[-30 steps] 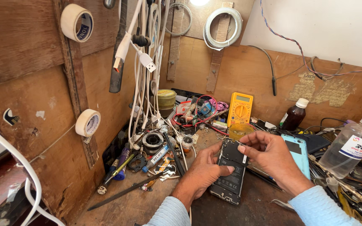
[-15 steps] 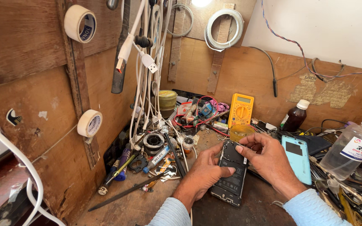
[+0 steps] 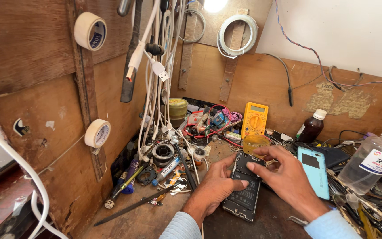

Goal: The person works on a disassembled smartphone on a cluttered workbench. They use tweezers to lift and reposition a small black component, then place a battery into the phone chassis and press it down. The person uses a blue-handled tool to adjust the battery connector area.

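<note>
An opened dark smartphone (image 3: 246, 194) lies back-up on the wooden bench, its battery and inner parts exposed. My left hand (image 3: 213, 186) rests against the phone's left side, thumb and fingers pressing its edge. My right hand (image 3: 284, 177) lies over the phone's upper right part, with the index finger pressing on the inside near the top. A light blue back cover (image 3: 314, 170) lies just right of my right hand.
A yellow multimeter (image 3: 254, 119), a brown bottle (image 3: 310, 127) and a clear spray bottle (image 3: 372, 159) stand at the back and right. Screwdrivers, a solder spool (image 3: 163, 153) and tangled wires crowd the left. White cables (image 3: 155, 66) and tape rolls (image 3: 90, 31) hang on the wooden wall.
The view has shifted slightly. My right hand's fingers have moved a little over the phone's top; the left hand keeps its hold on the phone's side.
</note>
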